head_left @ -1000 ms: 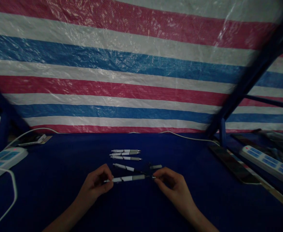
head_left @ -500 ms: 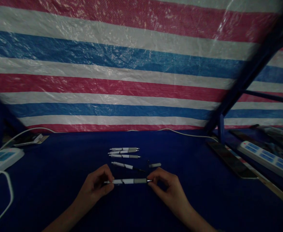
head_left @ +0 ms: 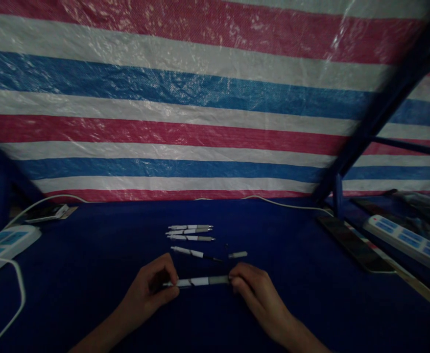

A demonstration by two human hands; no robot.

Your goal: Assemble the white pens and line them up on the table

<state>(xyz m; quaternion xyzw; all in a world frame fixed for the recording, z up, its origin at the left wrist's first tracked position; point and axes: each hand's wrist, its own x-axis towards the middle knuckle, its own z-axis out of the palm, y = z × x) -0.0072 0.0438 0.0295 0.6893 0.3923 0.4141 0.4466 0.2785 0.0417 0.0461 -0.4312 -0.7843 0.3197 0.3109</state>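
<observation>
A white pen with a grey grip (head_left: pixel 200 281) lies level between my two hands, just above or on the blue table. My left hand (head_left: pixel 151 287) pinches its white clicker end. At the grey tip end, the fingers of my right hand (head_left: pixel 255 294) are closed and cover the tip. Beyond the pen lies a disassembled pen (head_left: pixel 191 252), its dark refill bare at the right end. Beside it are a loose grey grip (head_left: pixel 237 255) and a tiny dark piece (head_left: pixel 226 245). Three whole pens (head_left: pixel 191 238) lie in a group farther back.
A power strip (head_left: pixel 9 247) with a white cable stands at the left, another power strip (head_left: pixel 408 238) at the right. A dark phone-like slab (head_left: pixel 354 245) lies near the right one. A striped plastic sheet (head_left: pixel 200 117) hangs behind the blue table (head_left: pixel 108 235).
My right fingers have closed farther over the pen's metal tip, which showed before. The held pen sits slightly lower and to the right in view, and the whole view has shifted a little.
</observation>
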